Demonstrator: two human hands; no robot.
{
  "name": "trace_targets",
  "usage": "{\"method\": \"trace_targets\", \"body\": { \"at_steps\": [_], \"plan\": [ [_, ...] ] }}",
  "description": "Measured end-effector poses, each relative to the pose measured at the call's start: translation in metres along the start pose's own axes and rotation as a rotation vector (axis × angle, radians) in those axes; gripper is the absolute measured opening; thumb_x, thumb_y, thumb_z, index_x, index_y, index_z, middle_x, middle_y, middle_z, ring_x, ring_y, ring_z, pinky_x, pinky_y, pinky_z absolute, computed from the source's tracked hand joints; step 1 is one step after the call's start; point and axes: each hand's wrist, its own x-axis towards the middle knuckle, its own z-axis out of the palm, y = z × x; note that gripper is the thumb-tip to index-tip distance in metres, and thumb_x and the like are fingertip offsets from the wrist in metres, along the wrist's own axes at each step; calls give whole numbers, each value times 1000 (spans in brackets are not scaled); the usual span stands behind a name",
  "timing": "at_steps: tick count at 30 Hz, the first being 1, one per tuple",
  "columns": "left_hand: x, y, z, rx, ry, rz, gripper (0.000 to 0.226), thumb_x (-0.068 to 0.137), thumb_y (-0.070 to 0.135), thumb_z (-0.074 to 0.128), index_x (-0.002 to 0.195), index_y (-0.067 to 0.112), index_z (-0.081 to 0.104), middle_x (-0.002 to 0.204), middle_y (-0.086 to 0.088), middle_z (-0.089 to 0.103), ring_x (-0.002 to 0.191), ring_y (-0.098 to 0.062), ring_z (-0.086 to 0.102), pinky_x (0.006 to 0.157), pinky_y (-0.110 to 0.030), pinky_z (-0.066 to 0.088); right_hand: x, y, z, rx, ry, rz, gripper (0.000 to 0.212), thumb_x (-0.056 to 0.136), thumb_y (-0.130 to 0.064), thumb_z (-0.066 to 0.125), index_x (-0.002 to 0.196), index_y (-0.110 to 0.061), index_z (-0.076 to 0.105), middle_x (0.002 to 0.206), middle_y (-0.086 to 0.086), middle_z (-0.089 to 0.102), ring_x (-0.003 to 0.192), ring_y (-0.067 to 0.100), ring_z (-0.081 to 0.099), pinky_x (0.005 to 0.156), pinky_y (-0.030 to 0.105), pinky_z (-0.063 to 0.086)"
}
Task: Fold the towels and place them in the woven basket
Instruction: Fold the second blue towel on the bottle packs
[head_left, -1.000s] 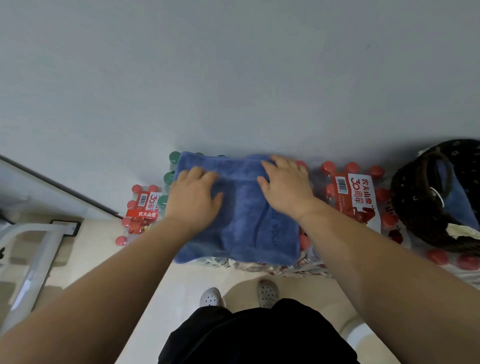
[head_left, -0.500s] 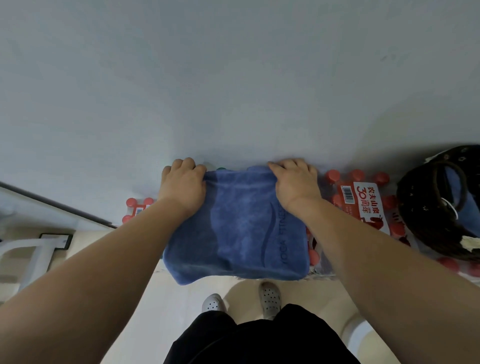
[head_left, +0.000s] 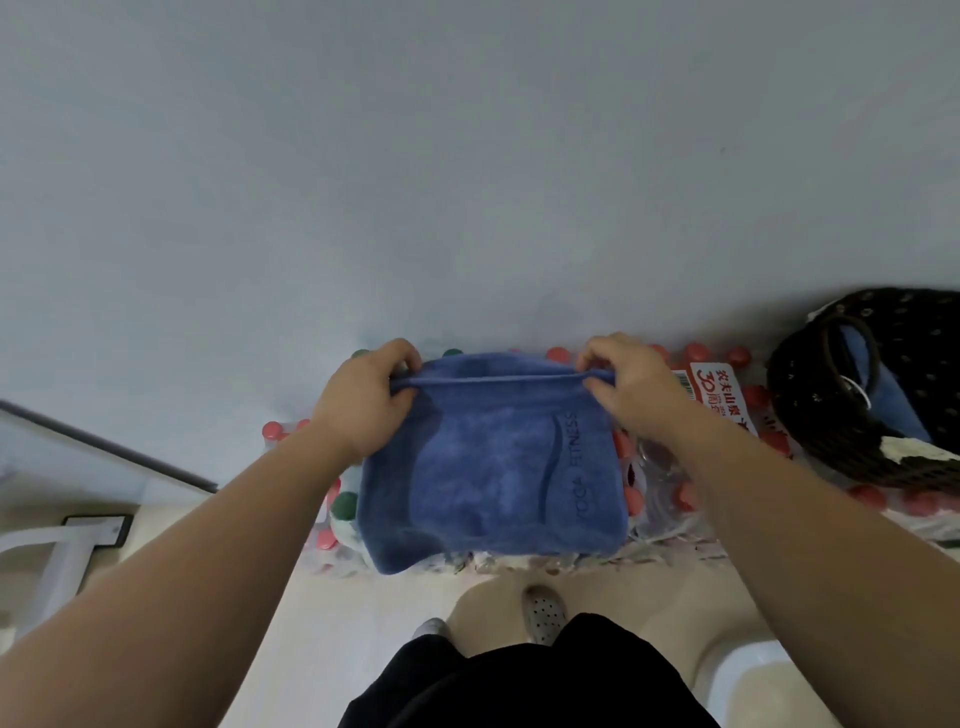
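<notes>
Both bare forearms are reaching forward, angling in from the lower corners. The left hand (head_left: 363, 402) is pinching the towel (head_left: 483, 467) at its far left corner with fingers curled. The right hand (head_left: 631, 387) is pinching the far right corner, knuckles up.

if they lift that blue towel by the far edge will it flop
Probably flops: the blue towel drapes over the bottle packs. Likely light, since left hand and right hand hold its edge with mere pinches. Plush pile suggests little slipping.
</notes>
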Motion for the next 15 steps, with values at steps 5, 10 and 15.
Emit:
{"method": "trace_targets", "body": {
  "at_steps": [5,10,15],
  "plan": [
    [-26,-1,-20,-19,-16,63,15,82,13,73,77,25,64,74,5,65,71,-13,59,64,-25,48,-36,-17,-28,-45,-34,46,28,82,-3,71,80,-28,62,83,-18,61,82,-5,57,69,5,36],
    [-41,11,-41,-40,52,71,21,75,21,82,64,24,65,59,12,59,58,-3,53,56,-18,38,-68,-32,-48,-101,75,52,13,80,-14,81,85,-24,74,81,-11,65,75,10,58,69,15,41],
    [-70,37,-56,9,102,89,30,75,26,83,56,22,60,54,9,55,53,-8,50,52,-17,35,-104,-41,-72,36,83,74,12,78,-18,84,75,-19,73,74,-4,69,65,7,57,62,22,45]
  ]
}}
